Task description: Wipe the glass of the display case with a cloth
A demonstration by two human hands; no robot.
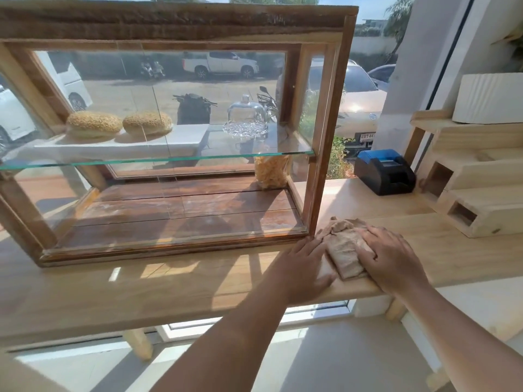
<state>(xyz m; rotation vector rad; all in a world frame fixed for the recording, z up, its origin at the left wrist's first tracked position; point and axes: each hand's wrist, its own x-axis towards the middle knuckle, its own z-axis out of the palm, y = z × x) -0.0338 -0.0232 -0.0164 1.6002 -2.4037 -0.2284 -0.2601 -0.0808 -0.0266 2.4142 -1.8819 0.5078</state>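
The beige cloth (343,250) is found on the wooden counter (198,284), just beside the front right corner of the display case (328,137), and the glass is not yet touched by it. The cloth is folded and bunched. The left hand (307,267) is laid flat, with straight fingers, on the edge of the cloth nearest the case. The right hand (393,258) is laid on top of the other side, with fingers a little bent and pressed down; no tight grip is seen. The cloth probably has to be picked up next and brought to the front glass (169,210). Things could go wrong from here. The cloth lies close to the front edge of the counter, so it could be knocked off if it is grabbed badly. The case could be pushed along the counter if the glass is rubbed too hard. Then the glass shelf (158,161) inside the case could be shaken, and the glass dome (246,111) on it could be rattled. Streaks could be left if the cloth is dusty. Two seeded bread rolls (94,124) are also kept on that shelf, at the far left of the case, and a bag of pasta (270,171) is stood under the shelf at the right. A black receipt printer (385,171) is set to the right of the case, and a stepped wooden stand (475,190) further right. Nothing is seen between the cloth and the front glass.
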